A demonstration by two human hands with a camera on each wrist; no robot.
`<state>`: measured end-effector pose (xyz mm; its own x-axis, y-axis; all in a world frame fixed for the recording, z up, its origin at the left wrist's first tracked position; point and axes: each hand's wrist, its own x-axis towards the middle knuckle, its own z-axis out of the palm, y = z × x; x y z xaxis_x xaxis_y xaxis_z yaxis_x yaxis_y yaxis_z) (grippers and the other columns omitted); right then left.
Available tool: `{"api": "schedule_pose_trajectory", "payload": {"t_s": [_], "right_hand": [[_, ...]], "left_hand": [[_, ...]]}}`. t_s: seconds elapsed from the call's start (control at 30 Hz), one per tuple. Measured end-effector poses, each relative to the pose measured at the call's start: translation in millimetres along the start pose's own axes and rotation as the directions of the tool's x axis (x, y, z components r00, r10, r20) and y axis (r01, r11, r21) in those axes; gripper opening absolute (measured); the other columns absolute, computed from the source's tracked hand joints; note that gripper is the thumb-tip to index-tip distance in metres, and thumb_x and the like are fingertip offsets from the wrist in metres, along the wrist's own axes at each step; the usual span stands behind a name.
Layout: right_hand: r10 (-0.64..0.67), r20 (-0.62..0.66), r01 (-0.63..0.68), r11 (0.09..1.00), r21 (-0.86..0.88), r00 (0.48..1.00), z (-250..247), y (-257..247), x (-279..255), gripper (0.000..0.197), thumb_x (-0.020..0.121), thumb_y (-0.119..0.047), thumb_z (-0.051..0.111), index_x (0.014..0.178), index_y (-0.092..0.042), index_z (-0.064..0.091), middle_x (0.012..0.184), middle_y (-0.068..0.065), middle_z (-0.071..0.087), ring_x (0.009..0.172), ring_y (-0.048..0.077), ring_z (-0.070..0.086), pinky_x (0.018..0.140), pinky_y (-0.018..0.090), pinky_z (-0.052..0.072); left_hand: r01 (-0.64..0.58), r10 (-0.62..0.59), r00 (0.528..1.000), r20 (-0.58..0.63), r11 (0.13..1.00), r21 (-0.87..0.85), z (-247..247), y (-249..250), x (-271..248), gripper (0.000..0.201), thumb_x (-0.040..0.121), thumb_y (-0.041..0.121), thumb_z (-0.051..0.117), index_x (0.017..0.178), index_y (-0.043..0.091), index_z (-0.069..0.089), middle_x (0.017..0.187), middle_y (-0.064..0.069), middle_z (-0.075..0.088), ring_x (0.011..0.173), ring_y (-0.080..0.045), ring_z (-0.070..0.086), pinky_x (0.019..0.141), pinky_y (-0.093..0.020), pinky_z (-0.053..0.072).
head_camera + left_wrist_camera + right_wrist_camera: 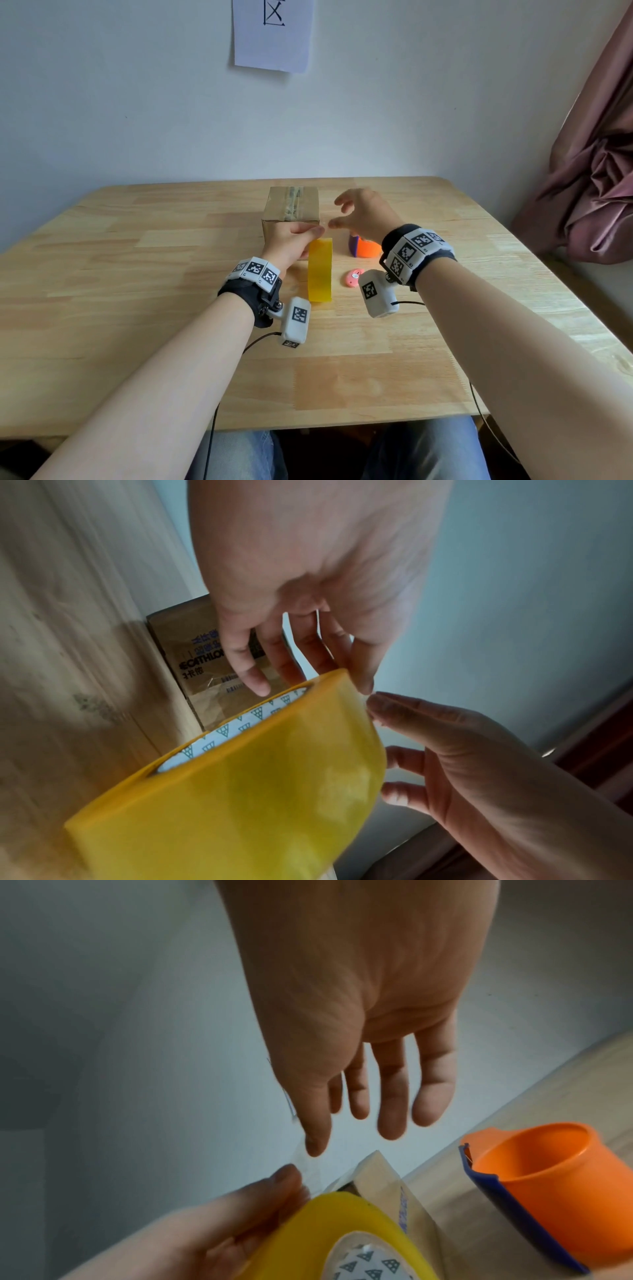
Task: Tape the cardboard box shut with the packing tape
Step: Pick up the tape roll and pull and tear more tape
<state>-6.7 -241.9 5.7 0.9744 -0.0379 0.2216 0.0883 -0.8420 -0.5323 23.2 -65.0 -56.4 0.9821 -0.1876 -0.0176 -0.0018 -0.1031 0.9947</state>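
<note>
A: On the wooden table (171, 308), center, a yellow roll of packing tape (320, 270) stands on edge. Left hand (291, 243) grips its top, fingers and thumb curled round the rim.

B: Where's the cardboard box (291, 209)?

A: Just behind the roll, toward the wall, touching or nearly touching the left hand. Flaps look down; a clear strip already runs along the top seam, front to back.

B: And the right hand (363, 214)?

A: Up in the air, just right of the roll's top, fingers spread and relaxed, holding nothing. Thumb and forefinger tips sit right beside the left thumb. Right wrist view shows a thin clear flap of tape (306, 1161) lifting off the roll between the left thumb and the right forefinger.

B: So what does the next move hinge on?

A: My read: the loose end is at the roll's top, right at the right hand's fingertips, so that hand's nearer. The roll's axle runs left-right, so tape would pull off front-to-back, in line w/ the box's seam. Pinch, then pull toward the box, prob.

B: Anything else nearby?

A: Orange-and-blue tape dispenser (364, 248) to the right of the roll, small pink item (352, 277) in front of it. Can't tell what the pink one is.
</note>
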Motion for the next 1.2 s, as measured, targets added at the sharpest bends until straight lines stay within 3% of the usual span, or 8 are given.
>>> {"api": "schedule_pose_trajectory", "payload": {"t_s": [0.17,0.3,0.53,0.7,0.8,1.0,1.13,1.2], "right_hand": [[-0.044,0.016,0.043,0.998,0.037,0.999,-2.0,-1.4,-4.6,0.017,0.082,-0.033,0.083,0.089,-0.018,0.079,0.085,-0.008,0.072,0.078,0.01,0.067,0.068,0.023,0.053],[-0.001,0.08,-0.004,0.998,0.065,0.997,1.7,0.7,-6.8,0.018,0.084,-0.03,0.083,0.096,-0.018,0.083,0.089,-0.005,0.077,0.058,0.001,0.061,0.051,0.016,0.044],[0.026,0.111,-0.033,0.998,0.061,0.994,2.4,-2.5,-10.1,0.016,0.092,-0.032,0.074,0.099,-0.019,0.081,0.063,-0.014,0.065,0.04,-0.003,0.056,0.042,0.015,0.043],[-0.031,0.184,0.025,0.999,0.036,0.982,5.5,-5.0,-10.4,0.023,0.093,-0.038,0.071,0.108,-0.023,0.081,0.104,-0.005,0.079,0.073,0.008,0.069,0.068,0.03,0.06],[-0.056,0.203,0.055,0.998,0.012,0.978,8.0,-5.1,-10.1,0.022,0.091,-0.036,0.074,0.108,-0.025,0.082,0.108,-0.004,0.078,0.09,0.016,0.072,0.083,0.04,0.061],[-0.084,0.189,0.081,0.996,0.026,0.978,9.7,-4.3,-8.6,0.022,0.094,-0.036,0.071,0.106,-0.022,0.082,0.105,-0.002,0.078,0.093,0.014,0.07,0.081,0.03,0.057],[-0.099,0.205,0.093,0.995,0.039,0.974,9.9,-3.7,-8.9,0.023,0.096,-0.037,0.068,0.108,-0.022,0.081,0.106,0.0,0.078,0.097,0.017,0.07,0.086,0.035,0.058],[-0.095,0.207,0.09,0.995,0.035,0.974,9.2,-2.9,-9.8,0.024,0.096,-0.037,0.068,0.109,-0.022,0.082,0.106,0.0,0.079,0.097,0.018,0.07,0.085,0.035,0.058]], "left_hand": [[0.007,-0.007,1.0,-0.001,0.999,-0.036,-2.7,-2.7,4.0,0.019,0.088,0.031,0.083,0.102,0.02,0.081,0.115,-0.007,0.079,0.113,-0.026,0.073,0.093,-0.046,0.063],[0.017,-0.017,1.0,0.005,0.998,-0.054,-1.7,-4.5,5.6,0.026,0.087,0.031,0.084,0.109,0.016,0.082,0.116,-0.007,0.079,0.112,-0.025,0.073,0.085,-0.036,0.064],[0.037,-0.035,0.999,0.03,0.997,-0.072,-4.4,-7.8,10.3,0.029,0.085,0.033,0.085,0.109,0.017,0.083,0.117,-0.009,0.079,0.108,-0.024,0.073,0.077,-0.031,0.061],[0.034,-0.031,0.999,0.033,0.995,-0.092,-6.0,-6.8,10.4,0.021,0.088,0.029,0.082,0.106,0.018,0.083,0.118,-0.01,0.078,0.103,-0.022,0.072,0.074,-0.031,0.06],[0.02,-0.015,0.998,0.054,0.996,-0.086,-7.3,-7.5,9.5,0.024,0.089,0.029,0.082,0.111,0.018,0.083,0.12,-0.007,0.077,0.107,-0.019,0.07,0.071,-0.026,0.059],[0.013,-0.004,0.998,0.067,0.99,-0.141,-12.8,-7.7,6.6,0.011,0.089,0.017,0.082,0.1,0.016,0.077,0.106,-0.006,0.076,0.1,-0.022,0.072,0.076,-0.035,0.062],[-0.016,0.027,0.994,0.11,0.995,-0.1,-11.8,-6.6,5.6,0.026,0.09,0.023,0.081,0.116,0.022,0.079,0.119,-0.002,0.077,0.108,-0.017,0.072,0.073,-0.029,0.06],[-0.025,0.031,0.996,0.089,0.997,-0.07,-11.3,-6.6,6.6,0.024,0.087,0.028,0.083,0.111,0.024,0.083,0.119,-0.002,0.079,0.114,-0.021,0.072,0.078,-0.034,0.064]]}}
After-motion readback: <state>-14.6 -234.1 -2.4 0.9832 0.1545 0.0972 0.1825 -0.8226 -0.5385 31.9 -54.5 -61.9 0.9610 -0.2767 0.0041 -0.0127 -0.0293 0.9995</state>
